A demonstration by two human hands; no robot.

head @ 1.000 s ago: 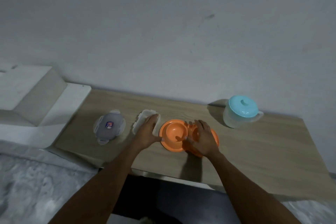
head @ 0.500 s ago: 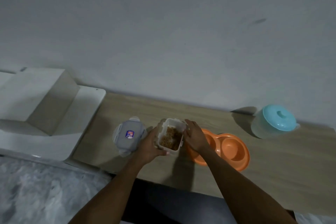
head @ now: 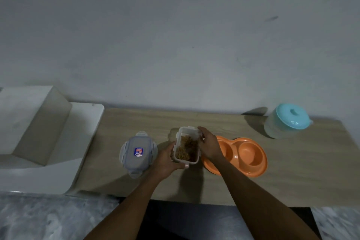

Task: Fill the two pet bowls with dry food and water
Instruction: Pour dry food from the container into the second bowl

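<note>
My left hand [head: 167,160] curls round the near corner of the open dry-food container [head: 187,147] and my right hand [head: 209,145] grips its far edge, holding it between them just left of the orange double bowl [head: 251,154], which my right hand covered a second ago, the water jug [head: 288,122] standing beyond the bowl.

Home — pet bowls [head: 250,151], wooden counter [head: 302,171].

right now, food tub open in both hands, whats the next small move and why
Probably swing the food tub right over the orange double bowl and tip it into one well. The left hand and right hand hold it open just left of the bowl, kibble inside, and the bowl's visible well looks empty.
</note>
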